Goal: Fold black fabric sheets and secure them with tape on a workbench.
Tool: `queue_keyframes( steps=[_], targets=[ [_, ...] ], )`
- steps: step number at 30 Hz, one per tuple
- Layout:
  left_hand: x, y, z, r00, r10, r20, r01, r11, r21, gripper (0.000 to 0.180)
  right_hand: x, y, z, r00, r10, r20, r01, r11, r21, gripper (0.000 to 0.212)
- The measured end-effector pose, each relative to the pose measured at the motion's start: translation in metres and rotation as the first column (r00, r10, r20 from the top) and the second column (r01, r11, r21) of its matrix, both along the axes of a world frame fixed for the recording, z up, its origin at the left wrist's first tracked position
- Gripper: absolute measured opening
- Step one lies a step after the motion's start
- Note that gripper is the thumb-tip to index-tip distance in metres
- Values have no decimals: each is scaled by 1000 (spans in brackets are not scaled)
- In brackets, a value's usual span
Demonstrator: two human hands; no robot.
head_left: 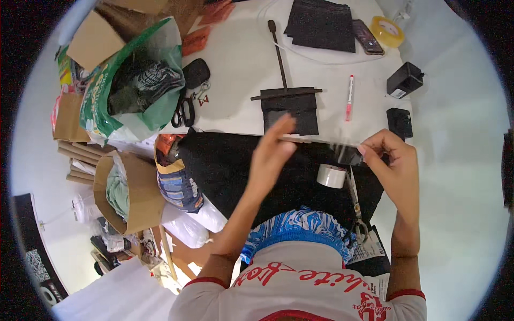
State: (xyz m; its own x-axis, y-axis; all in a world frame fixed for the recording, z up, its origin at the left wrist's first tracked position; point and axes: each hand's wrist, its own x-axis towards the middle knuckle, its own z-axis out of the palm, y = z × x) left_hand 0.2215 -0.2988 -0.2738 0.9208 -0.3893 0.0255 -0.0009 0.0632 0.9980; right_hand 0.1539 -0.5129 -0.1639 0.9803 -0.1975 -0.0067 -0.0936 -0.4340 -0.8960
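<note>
Right grip (395, 165): thumb and finger pinching thin see-through piece (349, 155) over black cloth (225, 163), near white roll (331, 176). Left grip (271, 156): blurred, fingers loosely spread, nothing visibly held, near black patch (306, 121) under T-shaped rod (281, 69) on tabletop (230, 59). Step, judged: handling see-through piece. Next move likely calls for steady pinch, left grip steadying other edge.

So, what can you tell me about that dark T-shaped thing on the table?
The T-shaped tool is a long, thin, dark brown shaft with a thicker knob at its far end and a crossbar at its near end. It could be metal or wood; I can't tell. It lies flat, shaft pointing away from the person, on the white table, with its crossbar across a black piece of material. Neither of the hands touches it.
</note>
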Motion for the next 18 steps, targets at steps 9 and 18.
queue_keyframes(
  steps=[9,18],
  targets=[
    [7,-35,-52,551,-609,-570,90,722,-686,26,8,8,3,995,58,-77,-65,993,-93,10],
    [38,15,-5,933,211,-292,-224,974,-14,17,50,14,-71,995,-13,96,27,990,-142,6]
  ],
)
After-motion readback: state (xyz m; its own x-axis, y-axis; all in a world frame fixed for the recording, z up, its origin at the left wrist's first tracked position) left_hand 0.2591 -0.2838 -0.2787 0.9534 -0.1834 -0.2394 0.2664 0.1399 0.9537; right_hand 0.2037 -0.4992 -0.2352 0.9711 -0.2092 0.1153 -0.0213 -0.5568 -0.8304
